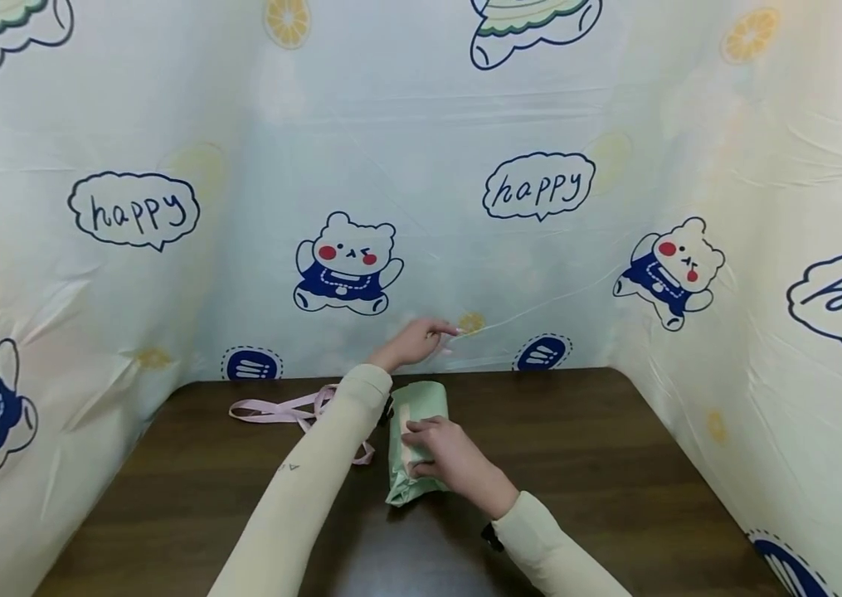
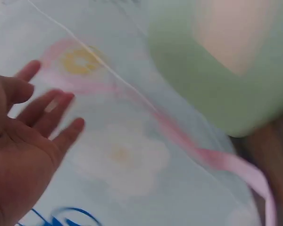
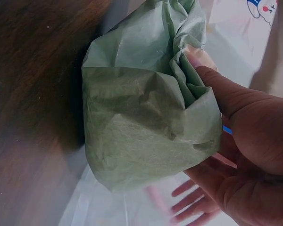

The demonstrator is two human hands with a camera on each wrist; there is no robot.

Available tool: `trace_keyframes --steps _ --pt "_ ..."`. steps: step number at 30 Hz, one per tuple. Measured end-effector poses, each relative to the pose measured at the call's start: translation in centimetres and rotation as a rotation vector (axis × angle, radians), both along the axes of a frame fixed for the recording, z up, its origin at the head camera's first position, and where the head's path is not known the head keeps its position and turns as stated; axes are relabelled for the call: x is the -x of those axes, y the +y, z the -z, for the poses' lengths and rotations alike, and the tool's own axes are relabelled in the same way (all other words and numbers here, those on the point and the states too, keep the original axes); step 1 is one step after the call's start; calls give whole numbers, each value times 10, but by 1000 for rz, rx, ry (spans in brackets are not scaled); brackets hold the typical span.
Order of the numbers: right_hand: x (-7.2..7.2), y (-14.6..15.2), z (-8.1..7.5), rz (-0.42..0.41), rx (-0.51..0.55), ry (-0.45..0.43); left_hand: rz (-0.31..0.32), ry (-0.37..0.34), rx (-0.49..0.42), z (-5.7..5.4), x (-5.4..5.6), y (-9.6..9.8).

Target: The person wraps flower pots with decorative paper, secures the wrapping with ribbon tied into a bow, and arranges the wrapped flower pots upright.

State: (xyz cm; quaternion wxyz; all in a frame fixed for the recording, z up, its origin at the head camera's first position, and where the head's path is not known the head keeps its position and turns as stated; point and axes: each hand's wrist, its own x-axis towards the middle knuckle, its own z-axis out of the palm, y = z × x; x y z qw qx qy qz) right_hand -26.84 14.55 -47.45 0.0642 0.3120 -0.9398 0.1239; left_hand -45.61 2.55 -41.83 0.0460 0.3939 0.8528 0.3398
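Observation:
A green paper-wrapped package point(image 1: 421, 401) with a pale strip on its face lies on the table. My right hand point(image 1: 458, 466) holds it near the crumpled end; in the right wrist view the thumb presses at the folded paper of the package point(image 3: 141, 117). Beyond it, my left hand point(image 1: 415, 342) is raised over the table's back edge. Its fingers are spread apart in the left wrist view. Close to those fingertips is a blurred loop of pink ribbon point(image 2: 217, 159); no grip on it shows. More of this ribbon point(image 1: 271, 408) lies left of the package, partly behind the left forearm.
The dark wooden table point(image 1: 577, 464) ends at a pale printed curtain point(image 1: 435, 124), which hangs along the back and both sides. The left sleeve point(image 1: 309, 481) crosses in front of part of the ribbon.

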Motion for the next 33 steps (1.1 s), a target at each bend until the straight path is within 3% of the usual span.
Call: trace_keyframes --steps 3,6,11,16,20,24,27,33 --pt "-3 -1 1 1 -4 7 -8 4 27 -6 -8 3" --pt "-2 -1 1 5 -7 14 -10 -16 46 -8 -13 -9" --pt "-1 0 4 6 -9 33 83 -13 98 0 -30 -39" --pt "-1 0 5 27 38 9 135 -10 98 27 -53 -71" --pt "-2 0 5 62 124 -37 82 23 9 48 -72 -86" --pt "-2 3 5 82 199 -56 47 71 -60 63 -89 -89" --pt "-2 5 7 74 224 -51 65 91 -100 74 -99 -88" --pt "-2 8 14 62 187 45 85 142 -195 89 -114 -87"
